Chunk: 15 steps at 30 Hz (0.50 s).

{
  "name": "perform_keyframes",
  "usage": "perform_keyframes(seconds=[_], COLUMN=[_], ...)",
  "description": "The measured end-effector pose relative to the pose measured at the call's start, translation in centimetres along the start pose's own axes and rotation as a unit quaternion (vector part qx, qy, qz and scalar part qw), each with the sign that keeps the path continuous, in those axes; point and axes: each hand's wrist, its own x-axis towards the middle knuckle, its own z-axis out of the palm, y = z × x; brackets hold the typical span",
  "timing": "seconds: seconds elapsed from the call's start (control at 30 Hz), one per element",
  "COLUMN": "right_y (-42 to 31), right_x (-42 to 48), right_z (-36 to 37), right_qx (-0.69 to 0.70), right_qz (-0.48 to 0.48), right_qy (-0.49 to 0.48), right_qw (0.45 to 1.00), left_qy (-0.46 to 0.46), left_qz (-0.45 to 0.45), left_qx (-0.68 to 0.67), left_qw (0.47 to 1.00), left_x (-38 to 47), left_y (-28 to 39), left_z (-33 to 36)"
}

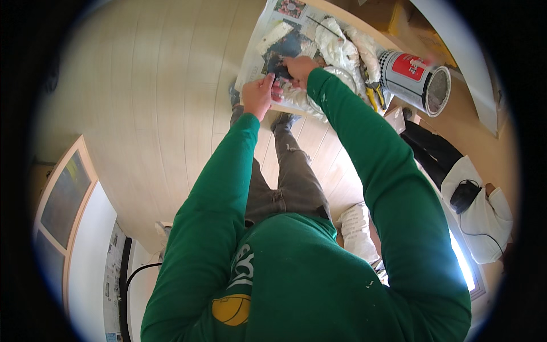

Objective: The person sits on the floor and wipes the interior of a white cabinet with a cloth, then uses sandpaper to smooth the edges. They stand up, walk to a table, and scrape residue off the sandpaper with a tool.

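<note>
Both hands are together over a newspaper-covered table (252, 64). A small dark piece (282, 73), its material unclear, sits between my left hand (257, 95) and my right hand (301, 69), and the fingers of both close on it. Under and beyond it lie a dark, stained sheet (287, 46) and a pale flat scrap (274, 36). Crumpled white plastic (335, 45) is heaped past my right hand, with a thin black rod (322, 25) across it. My right sleeve partly hides a round clear rim (348, 77).
A metal can (401, 70) with a red label and pliers with yellow handles (375, 97) are at the table's right end. Farther right is a person in a white top (478, 231). A white sack (357, 231) rests near my legs; a glazed door (66, 199) stands left.
</note>
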Motion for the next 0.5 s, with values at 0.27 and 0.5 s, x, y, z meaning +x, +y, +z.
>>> perform_keyframes(seconds=[0.27, 0.5], right_y=[-6.5, -4.0], right_x=[-5.8, -4.9], right_z=[1.0, 1.7], right_qx=[0.177, 0.094], right_qz=[0.12, 0.069], right_qy=[-0.013, 0.025], right_qw=[0.977, 0.993], left_qy=[0.027, 0.012], left_qz=[-0.029, -0.008], left_qx=[-0.014, -0.016], left_qw=[0.999, 1.0], left_x=[-0.1, -0.1], left_y=[-0.3, -0.1], left_z=[-1.8, -1.3])
